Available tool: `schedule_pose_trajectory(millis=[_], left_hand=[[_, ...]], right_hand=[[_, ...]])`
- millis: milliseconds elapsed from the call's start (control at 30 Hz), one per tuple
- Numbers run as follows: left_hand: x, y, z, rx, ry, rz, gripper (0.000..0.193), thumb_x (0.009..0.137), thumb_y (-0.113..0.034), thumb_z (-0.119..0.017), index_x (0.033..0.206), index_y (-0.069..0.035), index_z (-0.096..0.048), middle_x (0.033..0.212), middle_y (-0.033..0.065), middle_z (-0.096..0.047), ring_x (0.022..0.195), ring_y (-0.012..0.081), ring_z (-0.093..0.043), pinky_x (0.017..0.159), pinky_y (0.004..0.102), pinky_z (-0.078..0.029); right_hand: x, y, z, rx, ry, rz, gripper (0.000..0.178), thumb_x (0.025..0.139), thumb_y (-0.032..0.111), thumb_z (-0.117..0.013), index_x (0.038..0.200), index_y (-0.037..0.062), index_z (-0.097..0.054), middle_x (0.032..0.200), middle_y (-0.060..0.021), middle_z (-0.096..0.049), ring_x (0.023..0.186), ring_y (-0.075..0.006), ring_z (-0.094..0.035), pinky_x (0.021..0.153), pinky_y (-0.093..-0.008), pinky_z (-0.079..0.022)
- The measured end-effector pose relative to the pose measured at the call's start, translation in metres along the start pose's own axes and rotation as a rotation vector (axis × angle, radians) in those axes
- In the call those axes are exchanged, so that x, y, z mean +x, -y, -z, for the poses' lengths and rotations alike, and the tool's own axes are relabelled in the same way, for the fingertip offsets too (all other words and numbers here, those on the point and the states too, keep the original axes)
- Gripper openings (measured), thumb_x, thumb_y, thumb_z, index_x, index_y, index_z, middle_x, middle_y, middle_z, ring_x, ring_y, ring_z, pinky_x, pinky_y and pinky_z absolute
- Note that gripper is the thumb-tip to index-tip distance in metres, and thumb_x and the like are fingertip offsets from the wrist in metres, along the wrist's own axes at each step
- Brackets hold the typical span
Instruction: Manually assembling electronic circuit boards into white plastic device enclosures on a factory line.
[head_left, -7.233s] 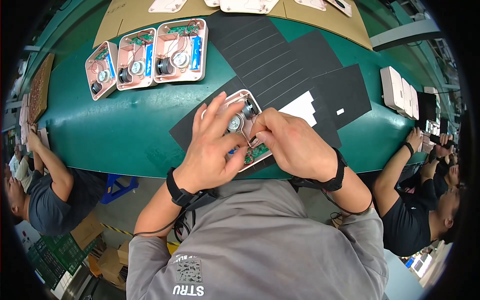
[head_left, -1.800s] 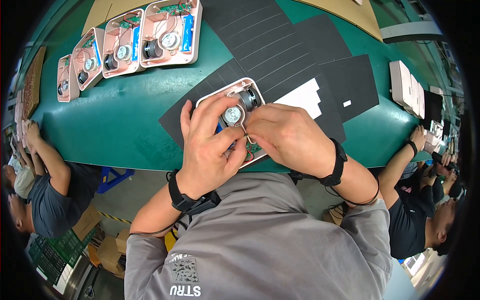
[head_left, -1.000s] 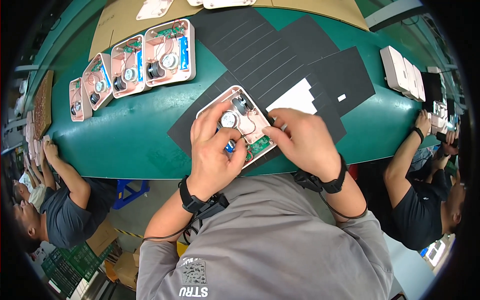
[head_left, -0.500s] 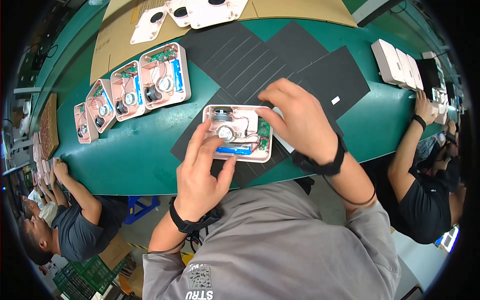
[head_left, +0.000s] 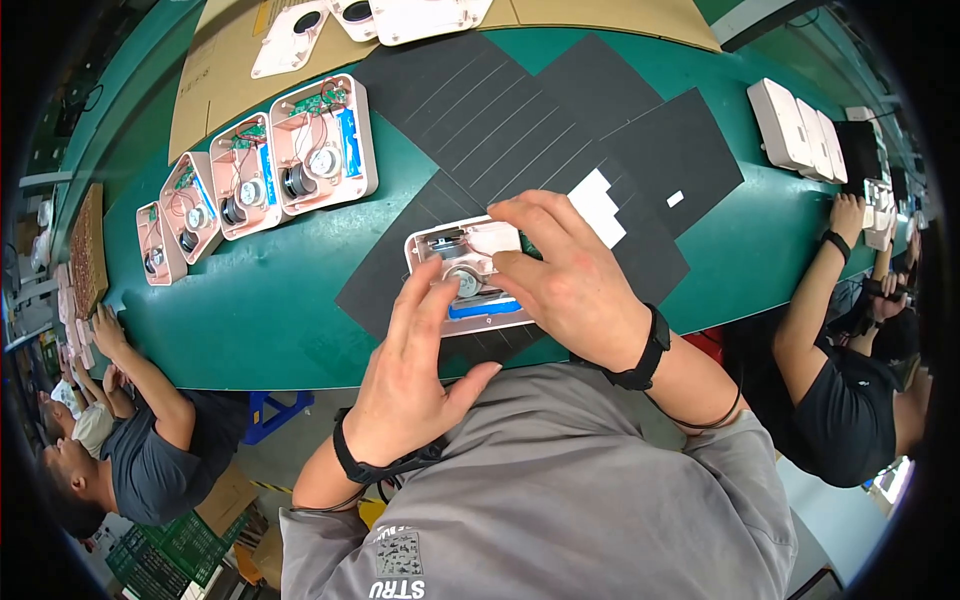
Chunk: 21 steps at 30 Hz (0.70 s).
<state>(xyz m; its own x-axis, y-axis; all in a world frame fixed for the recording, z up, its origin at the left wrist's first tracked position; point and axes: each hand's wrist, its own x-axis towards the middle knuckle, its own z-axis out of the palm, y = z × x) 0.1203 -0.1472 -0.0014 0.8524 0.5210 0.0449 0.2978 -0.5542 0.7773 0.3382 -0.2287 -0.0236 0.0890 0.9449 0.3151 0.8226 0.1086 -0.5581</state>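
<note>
A pale pink plastic housing (head_left: 487, 323) lies open side up in front of me. Inside it are a dark round speaker (head_left: 445, 245), a silver disc-shaped part (head_left: 464, 283), thin wires and a blue battery pack (head_left: 486, 310). My left hand (head_left: 400, 375) comes in from the near left with its fingers spread, the fingertips over the silver disc and the thumb outside the housing. Curled over the right end, my right hand (head_left: 580, 285) has thumb and forefinger apart above the inside. It hides most of the green circuit board.
Black sheets (head_left: 480, 110) lie under the housing; white stepped stickers (head_left: 600, 208) are on one. Several open pink housings (head_left: 322, 205) stand at left, pink covers (head_left: 290, 40) on cardboard (head_left: 215, 95) at the back. Closed white housings (head_left: 780, 125) and a co-worker's arm (head_left: 815, 290) are at right.
My right hand has come down and left over the housing's right end, covering the circuit board and uncovering the white stickers. My left thumb has swung out from the housing's near edge.
</note>
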Motion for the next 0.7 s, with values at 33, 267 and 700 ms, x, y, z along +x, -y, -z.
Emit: schedule_pose_trajectory(millis=[33, 267, 700], left_hand=[[0.0, -0.001, 0.002, -0.011, 0.014, 0.006, 0.087, 0.077, -0.008, -0.092, 0.15, -0.001, -0.045, 0.159, 0.0279, -0.043, 0.14, 0.0462, -0.055, 0.092, 0.0443, -0.063], [0.038, 0.027, -0.005, 0.215, -0.154, -0.23, 0.058, 0.081, -0.009, -0.084, 0.134, -0.005, -0.062, 0.147, 0.0187, -0.06, 0.144, 0.04, -0.053, 0.112, 0.0565, -0.045], [0.048, 0.047, -0.041, 0.075, -0.263, -0.242, 0.021, 0.083, -0.013, -0.084, 0.103, -0.012, -0.079, 0.145, 0.0129, -0.066, 0.142, 0.036, -0.056, 0.119, 0.0576, -0.034]], right_hand=[[0.0, -0.001, 0.0, -0.01, 0.009, -0.004, 0.018, 0.08, 0.008, -0.084, 0.097, 0.0019, -0.078, 0.132, -0.0137, -0.065, 0.125, -0.0356, -0.059, 0.096, -0.0428, -0.056], [-0.002, 0.001, -0.004, -0.106, 0.009, 0.009, 0.016, 0.081, 0.007, -0.084, 0.094, 0.0009, -0.079, 0.132, -0.0141, -0.065, 0.126, -0.035, -0.059, 0.098, -0.0431, -0.056], [-0.034, 0.011, 0.034, 0.047, -0.043, -0.145, 0.025, 0.081, 0.001, -0.081, 0.105, 0.0011, -0.076, 0.133, -0.016, -0.066, 0.123, -0.0381, -0.063, 0.099, -0.0455, -0.054]])
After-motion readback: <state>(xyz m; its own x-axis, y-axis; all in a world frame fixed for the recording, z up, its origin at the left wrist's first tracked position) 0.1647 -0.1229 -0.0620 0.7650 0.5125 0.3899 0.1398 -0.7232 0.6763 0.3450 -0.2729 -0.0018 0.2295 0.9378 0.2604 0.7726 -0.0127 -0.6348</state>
